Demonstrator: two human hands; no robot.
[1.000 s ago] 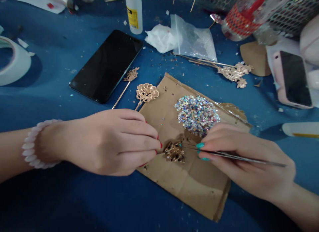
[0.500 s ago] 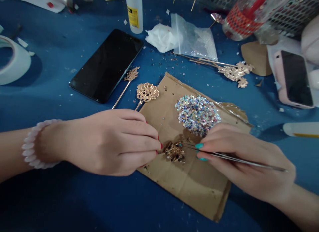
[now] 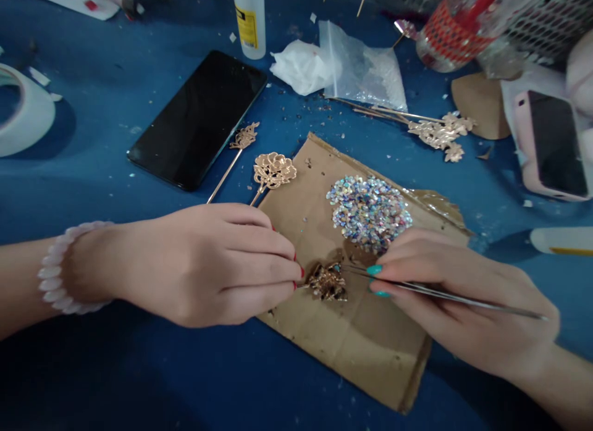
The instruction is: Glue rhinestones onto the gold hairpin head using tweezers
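My left hand [image 3: 217,267], fingers closed, pinches the thin stem of a gold flower-shaped hairpin [image 3: 327,281]; most of the stem is hidden under the fingers. The hairpin's ornate head rests on a piece of cardboard [image 3: 365,351]. In my right hand [image 3: 467,301] is a pair of metal tweezers [image 3: 430,289], their tips at the upper right edge of the hairpin's head. Whether the tips hold a stone is too small to make out. Beyond them on the cardboard lies a pile of shiny iridescent rhinestones [image 3: 368,210].
Two gold hairpins [image 3: 274,170] lie beside a black phone [image 3: 199,119]. Behind are a glue bottle [image 3: 250,26], a crumpled tissue [image 3: 300,66], a plastic bag [image 3: 365,73] and more gold hairpins [image 3: 440,133]. A tape roll [image 3: 39,113] is at left, a pink-edged device [image 3: 553,144] at right.
The tweezers' tips stay at the hairpin's upper right edge. My right hand sits slightly further right in view, along with a small shift of the whole view. My left hand keeps its pinch.
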